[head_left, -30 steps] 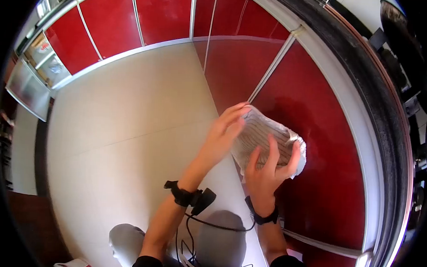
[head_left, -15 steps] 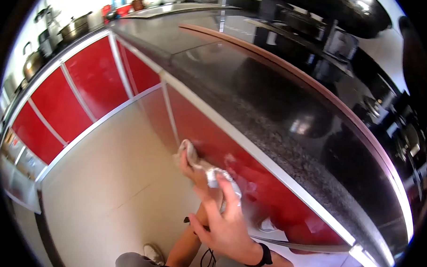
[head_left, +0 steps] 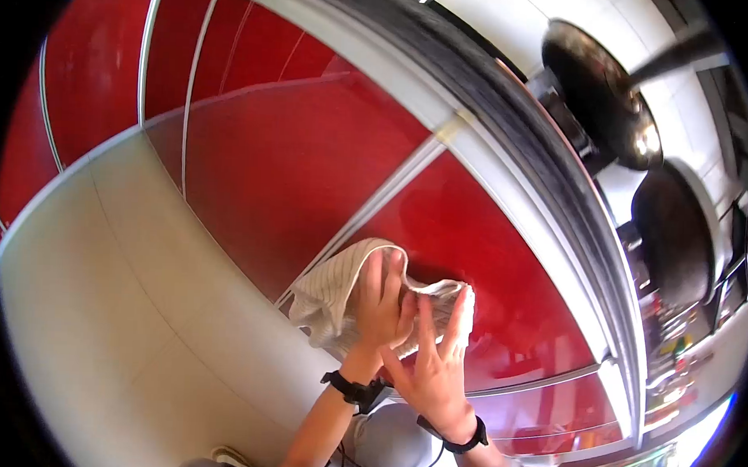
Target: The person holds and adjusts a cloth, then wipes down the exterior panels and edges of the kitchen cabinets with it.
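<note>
A pale ribbed cloth (head_left: 333,286) is spread against the red cabinet door (head_left: 492,262), rumpled along its upper edge. My left hand (head_left: 380,308) lies on the cloth's middle, its fingers stretched upward and flat against it. Just right of it, my right hand (head_left: 437,371) has its fingers spread, with the fingertips touching the cloth's right part. Both palms face the door, so the contact under them is hidden. A black band circles each wrist.
A black-edged countertop (head_left: 510,111) runs above the doors, with a dark wok (head_left: 597,93) and another dark pan (head_left: 675,232) on the stove side. Pale floor tiles (head_left: 124,307) lie to the left. A dark cable hangs near my knees.
The view has turned and come closer to the doors. The cloth, bunched before, is now spread wider on the door. Both hands are now on it, the left with fingers straightened.
</note>
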A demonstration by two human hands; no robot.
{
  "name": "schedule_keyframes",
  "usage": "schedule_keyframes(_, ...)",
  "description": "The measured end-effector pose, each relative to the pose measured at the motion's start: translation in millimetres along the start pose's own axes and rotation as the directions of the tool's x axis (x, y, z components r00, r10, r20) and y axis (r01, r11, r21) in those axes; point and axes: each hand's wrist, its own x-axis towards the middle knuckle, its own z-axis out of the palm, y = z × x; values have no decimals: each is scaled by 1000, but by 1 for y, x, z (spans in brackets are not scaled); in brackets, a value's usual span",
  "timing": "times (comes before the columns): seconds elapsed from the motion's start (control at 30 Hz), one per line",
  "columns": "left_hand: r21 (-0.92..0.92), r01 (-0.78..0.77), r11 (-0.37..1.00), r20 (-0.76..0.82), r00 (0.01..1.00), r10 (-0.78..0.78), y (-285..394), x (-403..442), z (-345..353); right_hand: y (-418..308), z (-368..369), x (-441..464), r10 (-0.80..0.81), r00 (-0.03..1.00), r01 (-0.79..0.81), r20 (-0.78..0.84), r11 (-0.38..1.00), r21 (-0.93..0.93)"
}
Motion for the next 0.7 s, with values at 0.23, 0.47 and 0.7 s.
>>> schedule_keyframes(0.23, -98, 18, 995, 5, 1000, -18, -8, 25, -10, -31, -15, 21, 42, 997, -44, 61, 999, 25)
schedule_keyframes(0.47, -81, 72, 994, -34, 997, -75, -4, 31, -14, -43, -12, 25, 65, 997, -64, 38, 998, -15)
schedule_keyframes(0.7, -200, 122, 972, -24, 991, -129, -12, 25, -13, -19, 21, 22, 3, 997, -13, -74, 990, -139)
